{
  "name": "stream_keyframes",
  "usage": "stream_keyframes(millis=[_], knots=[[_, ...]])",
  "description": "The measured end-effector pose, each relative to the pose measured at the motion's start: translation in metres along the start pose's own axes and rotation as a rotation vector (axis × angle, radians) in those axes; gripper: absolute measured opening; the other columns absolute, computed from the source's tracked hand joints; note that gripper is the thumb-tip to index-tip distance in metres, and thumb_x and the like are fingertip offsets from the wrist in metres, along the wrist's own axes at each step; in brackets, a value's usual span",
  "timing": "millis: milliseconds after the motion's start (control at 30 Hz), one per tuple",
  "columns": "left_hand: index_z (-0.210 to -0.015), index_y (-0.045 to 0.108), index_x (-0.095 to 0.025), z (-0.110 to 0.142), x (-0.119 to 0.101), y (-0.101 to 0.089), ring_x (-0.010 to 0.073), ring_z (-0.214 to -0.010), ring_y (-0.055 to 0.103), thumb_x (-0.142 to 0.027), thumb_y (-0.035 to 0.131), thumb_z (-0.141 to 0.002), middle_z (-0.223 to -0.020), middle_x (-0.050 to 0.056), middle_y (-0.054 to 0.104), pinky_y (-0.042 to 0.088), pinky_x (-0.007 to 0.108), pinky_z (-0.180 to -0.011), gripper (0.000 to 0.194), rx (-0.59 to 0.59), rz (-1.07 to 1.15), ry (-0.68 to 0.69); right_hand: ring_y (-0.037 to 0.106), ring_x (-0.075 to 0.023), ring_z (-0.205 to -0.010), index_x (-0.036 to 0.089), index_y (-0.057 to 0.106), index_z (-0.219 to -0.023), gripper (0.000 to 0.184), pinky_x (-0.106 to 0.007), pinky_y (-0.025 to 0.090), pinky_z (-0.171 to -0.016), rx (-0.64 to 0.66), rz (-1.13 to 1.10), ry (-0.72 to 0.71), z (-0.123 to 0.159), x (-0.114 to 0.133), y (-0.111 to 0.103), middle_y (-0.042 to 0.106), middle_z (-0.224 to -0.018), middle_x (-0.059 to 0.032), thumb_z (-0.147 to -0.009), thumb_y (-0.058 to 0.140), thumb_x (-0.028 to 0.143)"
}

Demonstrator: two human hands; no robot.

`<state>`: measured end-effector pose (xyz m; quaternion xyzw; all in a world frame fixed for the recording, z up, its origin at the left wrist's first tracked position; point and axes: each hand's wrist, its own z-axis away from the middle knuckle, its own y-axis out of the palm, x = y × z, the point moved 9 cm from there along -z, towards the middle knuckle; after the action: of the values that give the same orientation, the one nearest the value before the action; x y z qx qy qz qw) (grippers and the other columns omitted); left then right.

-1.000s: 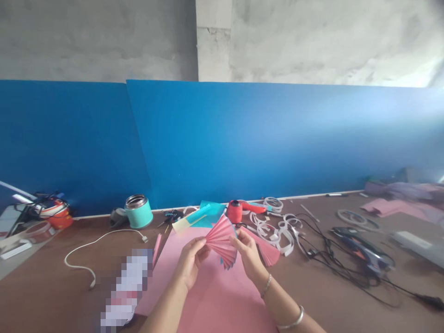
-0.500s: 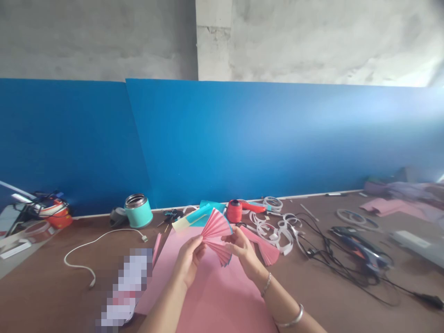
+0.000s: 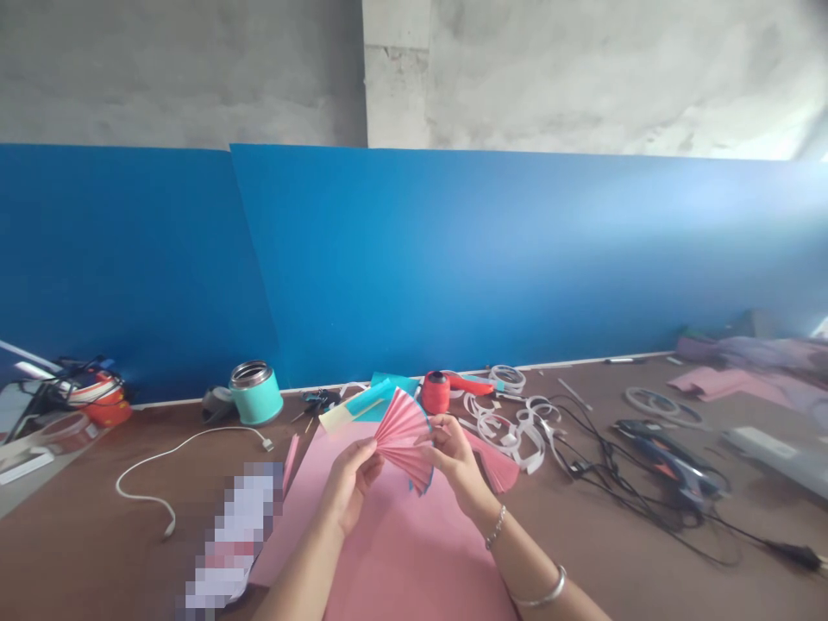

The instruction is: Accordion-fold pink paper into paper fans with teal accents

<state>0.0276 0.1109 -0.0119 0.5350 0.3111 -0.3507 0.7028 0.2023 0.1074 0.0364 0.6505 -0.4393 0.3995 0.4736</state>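
A pleated pink paper fan (image 3: 402,429) with blue along its outer edge is held up over a large pink paper sheet (image 3: 394,552). My left hand (image 3: 354,476) pinches the narrow gathered end of the fan between thumb and fingers. At the fan's wide edge, the fingers and thumb of my right hand (image 3: 451,453) grip the folds. Behind my right hand lies another pleated pink paper piece (image 3: 497,464), partly covered by the hand.
Behind the sheet are blue paper (image 3: 381,398), a red thread spool (image 3: 435,393) and coiled white straps (image 3: 517,423). A turquoise metal-rimmed container (image 3: 256,395) and white cable (image 3: 148,455) stand left. Black cords (image 3: 621,483) and a dark-handled tool (image 3: 673,466) lie right.
The fan's lower folds have opened a little, closing the gap between its upper and lower parts. My right fingers have shifted slightly along its edge. The whole view has moved slightly.
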Motion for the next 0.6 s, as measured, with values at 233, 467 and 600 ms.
stream_keyframes(millis=[233, 467, 600], knots=[[-0.075, 0.064, -0.015, -0.001, 0.001, 0.003, 0.0072, -0.059, 0.061, -0.027, 0.081, -0.059, -0.065, -0.002, 0.065, 0.05, 0.015, -0.057, 0.027, 0.086, -0.02, -0.005, 0.055, -0.0154, -0.075, 0.024, 0.051, -0.095, 0.027, -0.025, 0.041, -0.065, 0.005, 0.097, -0.075, -0.003, 0.004, -0.004, 0.059, -0.081, 0.0013, -0.074, 0.067, 0.031], [-0.077, 0.065, -0.013, -0.001, -0.002, 0.005, 0.0078, -0.059, 0.059, -0.036, 0.082, -0.057, -0.065, -0.001, 0.065, 0.048, 0.017, -0.058, 0.035, 0.133, -0.107, 0.013, 0.055, -0.0161, -0.074, 0.019, 0.064, -0.094, 0.022, -0.029, 0.045, -0.071, -0.008, 0.473, -0.151, -0.004, 0.007, -0.007, 0.064, -0.088, -0.0037, -0.072, 0.059, 0.02], [-0.076, 0.065, -0.013, -0.002, -0.004, 0.006, 0.009, -0.059, 0.059, -0.039, 0.082, -0.057, -0.063, 0.0, 0.064, 0.047, 0.019, -0.058, 0.036, 0.145, -0.158, 0.028, 0.056, -0.0163, -0.069, 0.018, 0.069, -0.093, 0.024, -0.029, 0.047, -0.067, -0.019, 0.644, -0.237, -0.004, 0.014, -0.008, 0.067, -0.08, -0.0041, -0.073, 0.055, 0.018]])
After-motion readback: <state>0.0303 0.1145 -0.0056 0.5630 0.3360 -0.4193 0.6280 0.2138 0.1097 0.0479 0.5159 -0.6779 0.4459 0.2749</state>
